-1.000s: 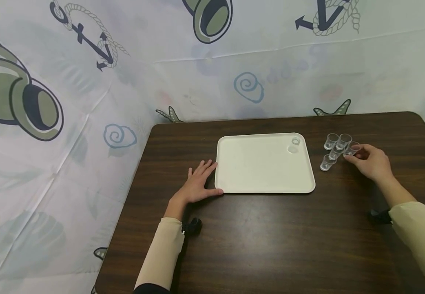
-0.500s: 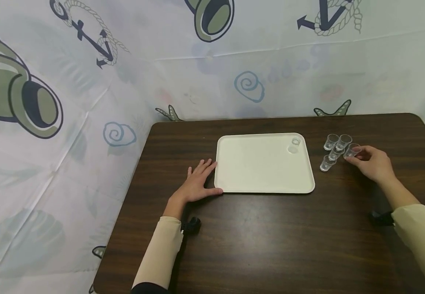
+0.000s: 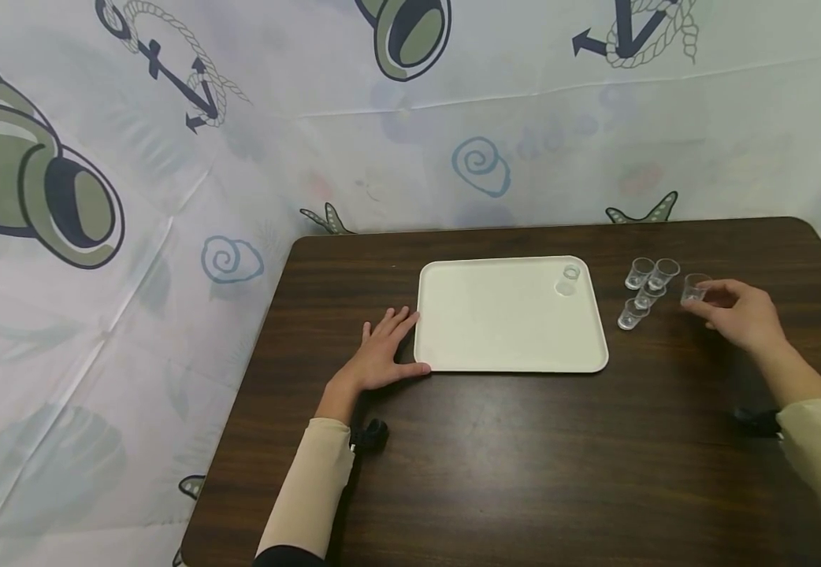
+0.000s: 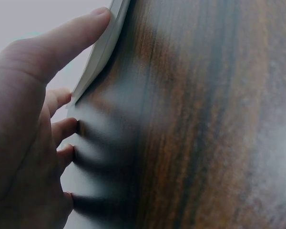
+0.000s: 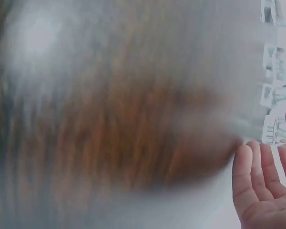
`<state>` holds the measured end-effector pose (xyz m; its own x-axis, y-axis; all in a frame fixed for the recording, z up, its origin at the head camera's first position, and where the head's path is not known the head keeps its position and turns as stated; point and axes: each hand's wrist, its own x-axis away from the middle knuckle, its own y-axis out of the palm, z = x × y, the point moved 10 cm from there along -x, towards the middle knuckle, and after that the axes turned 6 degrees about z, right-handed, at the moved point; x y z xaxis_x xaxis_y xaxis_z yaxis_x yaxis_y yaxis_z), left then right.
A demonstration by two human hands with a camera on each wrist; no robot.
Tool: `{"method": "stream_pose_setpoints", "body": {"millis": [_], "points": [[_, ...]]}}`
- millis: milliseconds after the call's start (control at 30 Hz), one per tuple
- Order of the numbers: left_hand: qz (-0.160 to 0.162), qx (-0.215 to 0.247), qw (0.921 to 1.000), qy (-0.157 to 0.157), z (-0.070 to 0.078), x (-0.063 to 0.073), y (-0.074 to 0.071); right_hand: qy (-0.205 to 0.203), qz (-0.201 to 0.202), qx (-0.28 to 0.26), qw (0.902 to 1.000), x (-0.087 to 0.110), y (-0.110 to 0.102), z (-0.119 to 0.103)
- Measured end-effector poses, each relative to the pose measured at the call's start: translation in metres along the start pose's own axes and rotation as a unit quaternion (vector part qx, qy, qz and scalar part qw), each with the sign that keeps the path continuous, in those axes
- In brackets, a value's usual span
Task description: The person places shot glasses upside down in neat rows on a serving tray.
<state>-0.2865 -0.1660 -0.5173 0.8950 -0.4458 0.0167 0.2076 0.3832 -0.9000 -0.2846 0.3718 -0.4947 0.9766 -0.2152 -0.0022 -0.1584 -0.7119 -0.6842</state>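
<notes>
My left hand rests with spread fingers at the left edge of a white rectangular tray. In the left wrist view the thumb lies on the tray's rim, the other fingertips down by the table. Off to the right, my right hand pinches a small clear shot glass between thumb and fingers, upright. Left of it stands a cluster of several similar shot glasses, two at the back and the others in front. One more clear glass stands in the tray's back right corner.
The dark wood-grain table ends at a patterned curtain behind and on the left. Black wrist cameras sit under both forearms, close to the tabletop.
My right hand has drawn one shot glass to the right, apart from the cluster. The left hand and the tray have stayed in place.
</notes>
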Motion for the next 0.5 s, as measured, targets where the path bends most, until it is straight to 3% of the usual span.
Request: {"method": "stream_pose_setpoints", "body": {"millis": [267, 500], "points": [[0.008, 0.005, 0.9999, 0.006, 0.002, 0.000, -0.001, 0.012, 0.026, -0.021, 0.9994, 0.000, -0.023, -0.004], [0.011, 0.004, 0.9999, 0.010, 0.003, 0.001, -0.001, -0.020, 0.048, -0.014, 0.9986, 0.005, -0.032, -0.028]]}}
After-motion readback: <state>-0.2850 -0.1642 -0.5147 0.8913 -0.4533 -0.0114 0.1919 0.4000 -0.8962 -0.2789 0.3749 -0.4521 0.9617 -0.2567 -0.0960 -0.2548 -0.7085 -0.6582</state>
